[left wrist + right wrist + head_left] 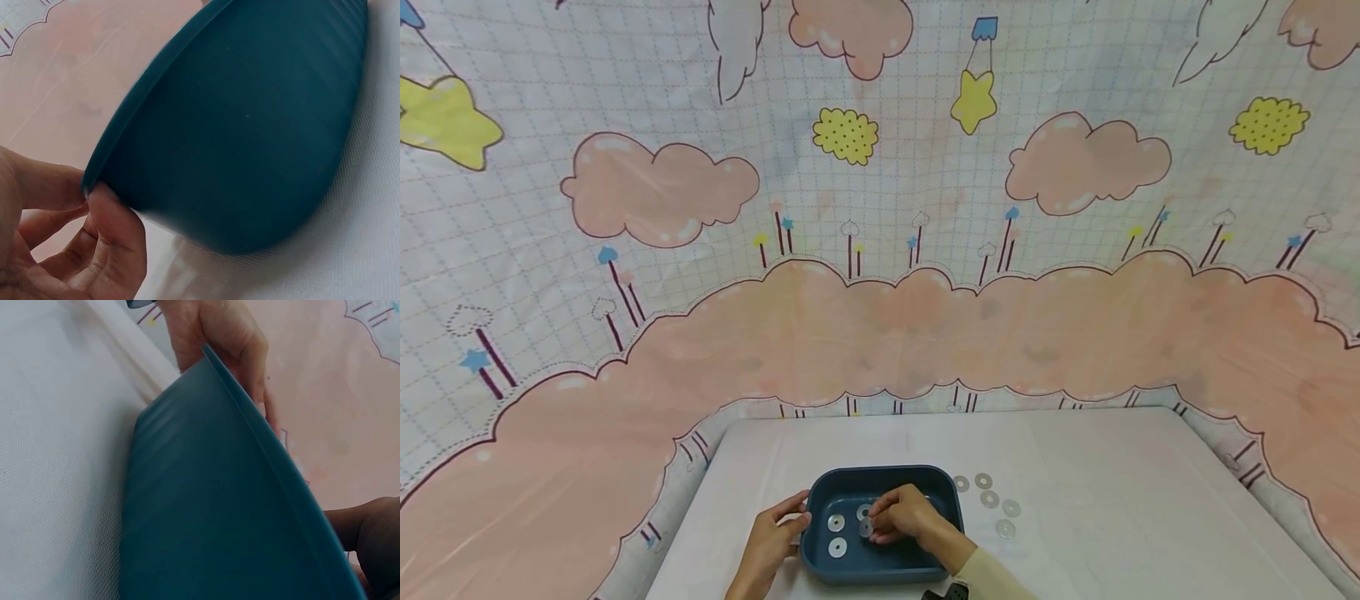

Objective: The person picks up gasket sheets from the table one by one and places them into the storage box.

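Held piece: a flat, grey, round washer with a centre hole (866, 528), at your right fingertips, over the middle-left part of the tray; you leave it unclear whether it touches the tray floor.
Tray: a dark blue, rounded rectangular, plastic-looking tray (872, 575), its long axis running left to right before you.
Key relation: the held piece lies just left of your right hand (917, 518) and well to the right of your left hand (770, 533); your right hand is the nearer. Being round, the piece offers you no long axis.
Right hand: you pinch the washer, reaching in over the tray's right side from the near right, fingers pointing left; the tray wall hides your fingertips in the right wrist view.
Left hand: you pinch the tray's left rim between thumb and fingers, your wrist toward the near left.
Pieces in tray: you have two silvery washers (837, 547) at the left, one nearer than the other; a third (862, 510) shows partly, just beyond the held piece.
Loose pieces: five pale grey washers (989, 499) lie to your right of the tray, on the white cloth-covered tabletop (1120, 517).
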Demonstrator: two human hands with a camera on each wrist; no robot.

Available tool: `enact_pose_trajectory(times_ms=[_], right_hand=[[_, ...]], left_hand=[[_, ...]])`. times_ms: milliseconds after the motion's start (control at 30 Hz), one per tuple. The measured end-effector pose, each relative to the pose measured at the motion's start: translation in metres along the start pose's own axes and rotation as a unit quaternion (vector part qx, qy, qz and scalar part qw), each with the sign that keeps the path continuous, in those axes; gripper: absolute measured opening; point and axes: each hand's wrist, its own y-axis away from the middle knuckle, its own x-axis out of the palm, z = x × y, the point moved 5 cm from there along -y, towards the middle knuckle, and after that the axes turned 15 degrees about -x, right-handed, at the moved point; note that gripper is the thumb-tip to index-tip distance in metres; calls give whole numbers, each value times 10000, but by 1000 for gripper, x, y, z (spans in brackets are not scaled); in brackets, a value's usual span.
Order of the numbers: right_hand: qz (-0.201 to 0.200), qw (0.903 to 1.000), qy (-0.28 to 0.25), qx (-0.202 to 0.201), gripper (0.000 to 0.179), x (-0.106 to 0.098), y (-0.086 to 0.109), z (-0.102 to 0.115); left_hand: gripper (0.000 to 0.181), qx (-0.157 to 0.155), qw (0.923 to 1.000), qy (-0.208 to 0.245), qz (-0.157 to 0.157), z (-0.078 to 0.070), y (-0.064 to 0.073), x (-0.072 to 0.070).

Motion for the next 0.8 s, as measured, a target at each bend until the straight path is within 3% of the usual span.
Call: enact_pose_trajectory(times_ms=[433,800], right_hand=[[-333,9992,-45,-205,17,-7,1,1],[-407,9980,-263,-415,21,-19,15,22]], left_hand=[[47,47,10000,15,-29,2,-1,0],[47,4,10000,-2,-48,2,-2,0]])
